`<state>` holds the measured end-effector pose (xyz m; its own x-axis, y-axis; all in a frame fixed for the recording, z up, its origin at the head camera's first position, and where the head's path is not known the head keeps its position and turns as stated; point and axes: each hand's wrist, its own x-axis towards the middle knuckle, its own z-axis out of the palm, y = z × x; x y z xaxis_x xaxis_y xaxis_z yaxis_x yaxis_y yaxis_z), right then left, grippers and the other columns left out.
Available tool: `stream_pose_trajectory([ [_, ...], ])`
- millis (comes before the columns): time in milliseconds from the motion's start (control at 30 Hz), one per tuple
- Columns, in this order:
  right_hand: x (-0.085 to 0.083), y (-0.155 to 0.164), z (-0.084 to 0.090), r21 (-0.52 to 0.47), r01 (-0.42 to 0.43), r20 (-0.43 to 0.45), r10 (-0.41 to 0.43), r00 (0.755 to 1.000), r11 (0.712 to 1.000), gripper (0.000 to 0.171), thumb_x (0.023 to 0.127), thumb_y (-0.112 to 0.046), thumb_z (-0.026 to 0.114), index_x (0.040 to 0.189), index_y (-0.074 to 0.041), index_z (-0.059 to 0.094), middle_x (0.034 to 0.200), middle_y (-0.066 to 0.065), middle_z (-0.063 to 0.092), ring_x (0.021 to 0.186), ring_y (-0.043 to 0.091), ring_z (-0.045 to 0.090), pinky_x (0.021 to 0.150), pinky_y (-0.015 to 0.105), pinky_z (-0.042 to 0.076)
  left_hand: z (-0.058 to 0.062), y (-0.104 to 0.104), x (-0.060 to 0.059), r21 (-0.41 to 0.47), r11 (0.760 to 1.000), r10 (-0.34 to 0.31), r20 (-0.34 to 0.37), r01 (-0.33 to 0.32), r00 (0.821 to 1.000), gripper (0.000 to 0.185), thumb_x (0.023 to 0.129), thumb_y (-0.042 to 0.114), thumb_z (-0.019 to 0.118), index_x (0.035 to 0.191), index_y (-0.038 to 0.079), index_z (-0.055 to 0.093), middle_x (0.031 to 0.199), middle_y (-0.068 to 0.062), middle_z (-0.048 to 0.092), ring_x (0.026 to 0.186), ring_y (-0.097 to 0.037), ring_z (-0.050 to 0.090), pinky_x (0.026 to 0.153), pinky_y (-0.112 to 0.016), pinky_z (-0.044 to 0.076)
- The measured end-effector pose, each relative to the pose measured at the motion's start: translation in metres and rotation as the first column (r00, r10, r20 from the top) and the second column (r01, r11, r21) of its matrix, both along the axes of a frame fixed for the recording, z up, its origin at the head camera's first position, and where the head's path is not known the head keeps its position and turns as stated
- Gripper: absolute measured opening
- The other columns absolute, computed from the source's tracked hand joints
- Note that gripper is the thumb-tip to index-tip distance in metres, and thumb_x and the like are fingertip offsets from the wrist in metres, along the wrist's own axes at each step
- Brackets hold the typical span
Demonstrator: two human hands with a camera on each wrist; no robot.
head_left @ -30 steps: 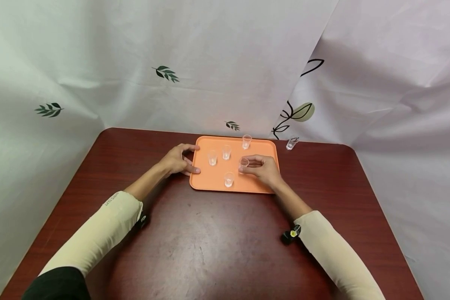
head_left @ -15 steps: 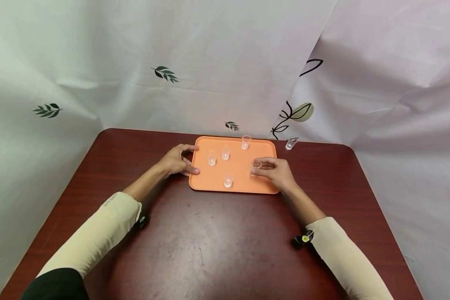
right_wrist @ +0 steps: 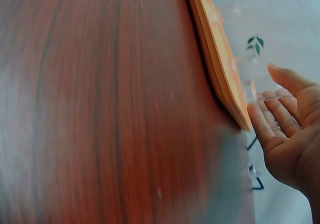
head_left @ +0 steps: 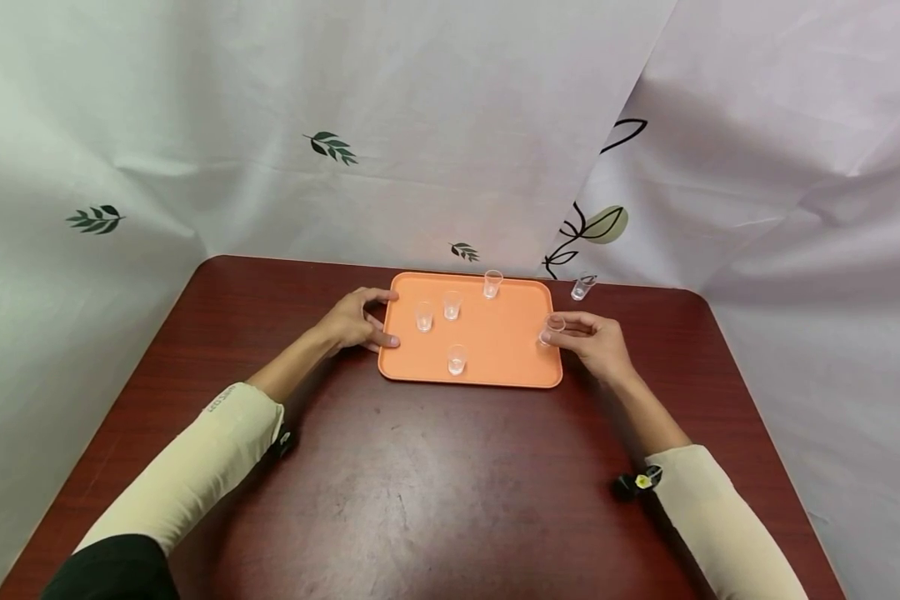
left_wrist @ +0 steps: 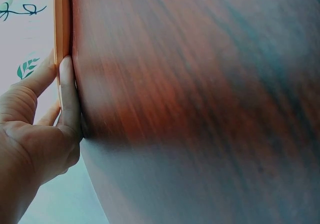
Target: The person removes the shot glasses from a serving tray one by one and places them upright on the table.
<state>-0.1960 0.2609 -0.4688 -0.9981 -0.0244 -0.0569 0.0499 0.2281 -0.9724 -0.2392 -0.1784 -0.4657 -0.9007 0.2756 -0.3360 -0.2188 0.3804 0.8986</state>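
Note:
An orange tray (head_left: 495, 367) lies on the table. At its left end my left hand (head_left: 352, 321) grips the rim, thumb and fingers spread along it; the left wrist view shows the fingers on the tray edge (left_wrist: 62, 24). My right hand (head_left: 598, 343) pinches a small clear plastic cup (head_left: 554, 324) between thumb and fingers, over the tray's right rim. Standing on the tray are a cup (head_left: 423, 317) at left, another cup (head_left: 452, 306) beside it, one cup (head_left: 492, 285) at the back rim and one cup (head_left: 457, 361) near the front.
Beyond the tray's back right corner another clear cup (head_left: 582, 287) stands on the dark red-brown table (head_left: 420, 483). A white curtain (head_left: 420, 125) with leaf prints hangs right behind the table's back edge and along both sides.
My right hand has moved to the right with the cup, from over the tray's middle to its right rim. My left hand, the tray and the other cups have stayed in place.

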Motion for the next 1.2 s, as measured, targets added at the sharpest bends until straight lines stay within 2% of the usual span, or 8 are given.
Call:
stream_pose_trajectory([
  [133, 0.002, 0.014, 0.004, -0.003, 0.020, -0.003, -0.020, 1.000, 1.000, 0.054, 0.092, -0.011, 0.096, 0.139, 0.006, 0.076, 0.100, -0.019, 0.084, 0.094, -0.002, 0.082, 0.083, 0.014, 0.066, -0.002, 0.000, -0.001, 0.002, 1.000, 0.001, -0.003, -0.001, 1.000, 0.094, 0.086, -0.009, 0.094, 0.168, 0.009, 0.052, 0.173, -0.021, 0.033, 0.090, -0.012, 0.076, 0.073, -0.034, 0.073],
  [467, 0.000, 0.044, 0.010, -0.052, 0.063, -0.041, -0.065, 0.997, 0.997, 0.052, 0.092, -0.007, 0.096, 0.137, 0.009, 0.075, 0.099, -0.015, 0.085, 0.093, -0.001, 0.082, 0.082, 0.014, 0.067, 0.000, 0.000, 0.001, -0.010, 1.000, 0.005, -0.016, -0.005, 1.000, 0.094, 0.085, -0.010, 0.095, 0.167, 0.008, 0.052, 0.147, -0.018, 0.042, 0.094, -0.015, 0.073, 0.072, -0.034, 0.073],
  [900, -0.019, 0.081, 0.006, -0.060, 0.169, -0.036, -0.171, 0.985, 0.984, 0.049, 0.093, -0.002, 0.093, 0.137, 0.009, 0.075, 0.096, -0.020, 0.084, 0.090, -0.006, 0.079, 0.079, 0.009, 0.065, -0.001, 0.000, 0.000, -0.009, 1.000, 0.002, -0.011, -0.002, 1.000, 0.095, 0.085, -0.010, 0.094, 0.168, 0.009, 0.051, 0.146, -0.019, 0.043, 0.094, -0.016, 0.072, 0.071, -0.033, 0.073],
  [1200, -0.037, 0.087, 0.004, 0.048, 0.227, -0.014, -0.227, 0.974, 0.973, 0.052, 0.097, -0.008, 0.090, 0.144, 0.008, 0.071, 0.092, -0.029, 0.078, 0.089, -0.013, 0.074, 0.080, 0.005, 0.060, -0.001, 0.001, 0.000, -0.008, 1.000, -0.001, -0.008, 0.001, 1.000, 0.096, 0.086, -0.010, 0.094, 0.169, 0.010, 0.051, 0.146, -0.018, 0.044, 0.093, -0.015, 0.072, 0.071, -0.032, 0.073],
])
